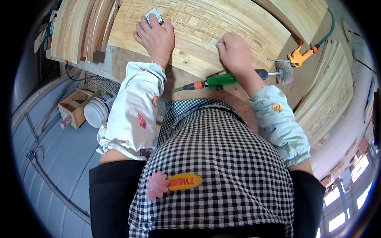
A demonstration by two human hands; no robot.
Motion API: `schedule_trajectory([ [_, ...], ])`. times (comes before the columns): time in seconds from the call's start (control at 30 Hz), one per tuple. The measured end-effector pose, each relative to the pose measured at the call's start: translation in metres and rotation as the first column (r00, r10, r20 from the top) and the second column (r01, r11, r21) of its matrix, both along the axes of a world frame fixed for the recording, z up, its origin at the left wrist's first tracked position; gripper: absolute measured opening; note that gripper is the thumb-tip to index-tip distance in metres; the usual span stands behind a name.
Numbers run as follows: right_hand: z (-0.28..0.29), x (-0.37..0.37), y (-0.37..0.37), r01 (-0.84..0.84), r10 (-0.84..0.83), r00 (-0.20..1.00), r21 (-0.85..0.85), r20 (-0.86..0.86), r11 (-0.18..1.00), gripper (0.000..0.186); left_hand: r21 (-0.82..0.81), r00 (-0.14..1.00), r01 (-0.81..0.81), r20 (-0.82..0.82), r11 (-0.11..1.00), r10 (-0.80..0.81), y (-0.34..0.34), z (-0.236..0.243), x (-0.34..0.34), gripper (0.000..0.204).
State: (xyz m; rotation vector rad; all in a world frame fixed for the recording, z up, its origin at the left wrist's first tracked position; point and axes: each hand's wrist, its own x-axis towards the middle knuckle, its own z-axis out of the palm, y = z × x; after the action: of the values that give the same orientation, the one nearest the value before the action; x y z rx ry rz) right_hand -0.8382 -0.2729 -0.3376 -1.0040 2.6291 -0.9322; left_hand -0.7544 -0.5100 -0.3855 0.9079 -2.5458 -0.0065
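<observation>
A pale wooden panel (pixel 180 55) with carved geometric relief lies across the workbench in front of me. On its upper left part, my left hand (pixel 156 39) has its fingers over a small white-and-blue pad (pixel 154 16), pressed against the carving. Farther right, my right hand (pixel 237 53) is closed in a pinch above the carved pattern. A small pale tip shows by its thumb; the rest is hidden by the fingers. Beneath my right wrist, along the panel's near edge, lies a green power tool (pixel 221 81) fitted with a round grey bristle brush (pixel 284 72).
An orange air blow gun (pixel 297 56) on a teal hose rests right of the panel. Wooden panels stand stacked at the left (pixel 79 27) and right (pixel 327 93). A white bucket (pixel 96 112) and an open wooden box (pixel 75 105) sit low at the left.
</observation>
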Motion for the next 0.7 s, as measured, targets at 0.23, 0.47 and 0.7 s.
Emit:
schedule_trajectory([
  [0.23,0.006,-0.007,-0.013,0.099,-0.115,0.988,0.153,0.099,0.983,0.012,0.011,1.000,-0.002,0.021,1.000,0.002,0.002,0.000,0.002,0.054],
  [0.47,0.013,-0.017,-0.012,0.020,-0.028,0.998,0.160,0.049,0.987,0.010,-0.012,1.000,-0.004,0.011,1.000,0.004,0.001,0.000,0.000,0.054],
  [0.7,0.017,-0.022,-0.013,-0.020,0.004,0.998,0.245,0.066,0.969,0.011,0.010,1.000,0.000,0.020,1.000,0.000,0.002,0.002,0.000,0.056],
])
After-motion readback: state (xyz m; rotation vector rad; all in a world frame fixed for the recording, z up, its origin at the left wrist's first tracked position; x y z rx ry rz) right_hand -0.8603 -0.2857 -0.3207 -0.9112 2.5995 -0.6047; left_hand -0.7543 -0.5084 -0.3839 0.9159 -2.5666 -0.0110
